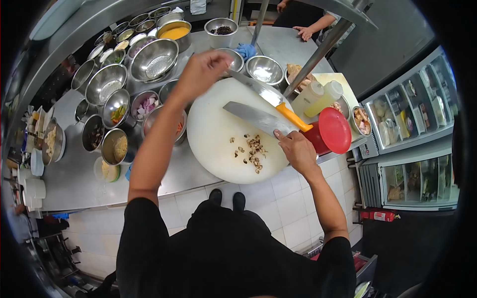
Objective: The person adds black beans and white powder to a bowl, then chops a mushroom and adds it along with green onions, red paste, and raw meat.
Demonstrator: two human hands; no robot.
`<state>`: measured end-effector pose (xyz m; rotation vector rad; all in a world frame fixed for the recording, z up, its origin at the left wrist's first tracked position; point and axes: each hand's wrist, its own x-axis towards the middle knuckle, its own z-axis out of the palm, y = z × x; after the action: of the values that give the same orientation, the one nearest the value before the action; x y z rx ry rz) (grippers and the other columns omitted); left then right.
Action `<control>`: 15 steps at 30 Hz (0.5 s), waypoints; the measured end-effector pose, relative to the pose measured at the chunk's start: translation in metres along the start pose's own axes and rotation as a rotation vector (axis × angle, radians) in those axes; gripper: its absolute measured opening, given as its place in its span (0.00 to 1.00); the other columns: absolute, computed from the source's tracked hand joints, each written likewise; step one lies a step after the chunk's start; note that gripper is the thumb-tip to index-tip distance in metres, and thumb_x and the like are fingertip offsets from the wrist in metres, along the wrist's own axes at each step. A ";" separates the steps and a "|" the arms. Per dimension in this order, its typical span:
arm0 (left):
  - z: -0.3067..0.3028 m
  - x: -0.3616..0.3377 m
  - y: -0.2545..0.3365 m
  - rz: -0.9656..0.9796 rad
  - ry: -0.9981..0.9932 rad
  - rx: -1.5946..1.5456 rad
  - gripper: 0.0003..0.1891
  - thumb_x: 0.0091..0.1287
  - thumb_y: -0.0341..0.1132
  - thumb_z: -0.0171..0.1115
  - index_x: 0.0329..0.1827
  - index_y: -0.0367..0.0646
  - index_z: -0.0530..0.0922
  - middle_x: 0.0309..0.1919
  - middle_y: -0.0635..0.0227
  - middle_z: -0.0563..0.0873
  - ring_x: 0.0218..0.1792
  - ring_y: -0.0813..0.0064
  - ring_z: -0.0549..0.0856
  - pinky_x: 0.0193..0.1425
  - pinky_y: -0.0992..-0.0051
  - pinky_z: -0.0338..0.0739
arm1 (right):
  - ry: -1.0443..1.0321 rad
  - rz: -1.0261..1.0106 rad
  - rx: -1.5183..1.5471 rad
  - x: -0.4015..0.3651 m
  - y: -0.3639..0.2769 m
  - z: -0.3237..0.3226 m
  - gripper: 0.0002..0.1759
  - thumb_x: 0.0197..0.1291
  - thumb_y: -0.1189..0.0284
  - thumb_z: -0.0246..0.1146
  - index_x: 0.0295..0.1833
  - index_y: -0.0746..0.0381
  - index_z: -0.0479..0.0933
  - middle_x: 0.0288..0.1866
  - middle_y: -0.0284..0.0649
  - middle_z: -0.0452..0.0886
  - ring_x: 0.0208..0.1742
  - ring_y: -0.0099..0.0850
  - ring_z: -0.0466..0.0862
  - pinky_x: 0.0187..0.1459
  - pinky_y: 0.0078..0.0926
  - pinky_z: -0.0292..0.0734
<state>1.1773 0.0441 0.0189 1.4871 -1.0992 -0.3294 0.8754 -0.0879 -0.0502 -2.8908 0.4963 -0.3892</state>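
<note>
Your black shirt fills the bottom of the view, and both your forearms reach out over the bench. Your right hand is closed around the handle of a broad-bladed knife, which slants across the round white cutting board, tip to the upper left. On your side of that blade, small brown-and-white chopped pieces lie scattered on the board. Your left hand hangs above the board's far left part, blurred, fingers bent toward the thumb; I cannot tell whether they pinch anything. Another knife, with a yellow handle, lies just beyond. Past your right hand are a round red item and 2 squeeze bottles. Metal bowls crowd your left.
</note>
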 end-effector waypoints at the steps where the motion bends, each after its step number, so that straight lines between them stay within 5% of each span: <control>1: -0.012 0.025 -0.028 0.036 0.022 0.134 0.09 0.64 0.33 0.63 0.42 0.37 0.83 0.32 0.70 0.86 0.31 0.82 0.81 0.38 0.80 0.76 | 0.006 0.005 0.003 0.002 0.000 0.006 0.12 0.61 0.66 0.61 0.49 0.51 0.82 0.29 0.44 0.76 0.31 0.42 0.80 0.32 0.42 0.74; 4: -0.033 0.083 -0.108 0.089 0.021 0.450 0.10 0.61 0.34 0.64 0.39 0.37 0.83 0.29 0.69 0.86 0.30 0.81 0.81 0.37 0.79 0.76 | 0.092 0.026 -0.012 0.010 0.001 0.020 0.09 0.62 0.64 0.61 0.43 0.52 0.83 0.28 0.44 0.76 0.28 0.42 0.79 0.29 0.42 0.73; 6: -0.031 0.108 -0.144 -0.258 -0.077 0.384 0.09 0.58 0.34 0.64 0.37 0.38 0.83 0.27 0.70 0.85 0.29 0.81 0.81 0.34 0.79 0.75 | 0.176 -0.018 0.004 0.016 0.003 0.030 0.08 0.62 0.64 0.61 0.40 0.52 0.84 0.28 0.43 0.76 0.27 0.41 0.78 0.27 0.41 0.72; 8: -0.024 0.118 -0.151 -0.372 -0.235 0.237 0.08 0.60 0.32 0.66 0.40 0.39 0.82 0.29 0.73 0.84 0.29 0.85 0.79 0.34 0.83 0.74 | 0.223 -0.016 -0.010 0.019 0.000 0.033 0.06 0.60 0.65 0.63 0.38 0.52 0.84 0.26 0.40 0.75 0.28 0.39 0.77 0.28 0.37 0.71; 10: -0.010 0.116 -0.118 -0.389 -0.380 0.081 0.07 0.60 0.31 0.66 0.39 0.39 0.82 0.30 0.74 0.83 0.29 0.86 0.79 0.33 0.84 0.73 | 0.210 -0.004 0.021 0.016 0.001 0.038 0.06 0.58 0.65 0.64 0.39 0.52 0.84 0.27 0.39 0.75 0.28 0.38 0.77 0.28 0.37 0.71; 12: -0.001 0.102 -0.079 -0.349 -0.817 -0.213 0.06 0.60 0.30 0.67 0.38 0.40 0.81 0.31 0.75 0.83 0.30 0.87 0.79 0.33 0.85 0.73 | 0.213 0.009 0.026 0.015 0.004 0.040 0.06 0.58 0.66 0.64 0.40 0.52 0.84 0.27 0.39 0.75 0.28 0.37 0.77 0.29 0.37 0.70; 15: 0.016 0.062 -0.029 -0.209 -1.143 -0.101 0.07 0.60 0.26 0.66 0.40 0.39 0.81 0.34 0.74 0.84 0.35 0.84 0.81 0.39 0.82 0.76 | 0.225 0.014 0.025 0.014 0.006 0.039 0.07 0.58 0.67 0.64 0.42 0.52 0.84 0.28 0.38 0.75 0.29 0.36 0.76 0.30 0.36 0.70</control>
<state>1.2100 -0.0181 0.0127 1.2913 -1.7466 -1.4767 0.8972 -0.0925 -0.0856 -2.8326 0.5406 -0.7185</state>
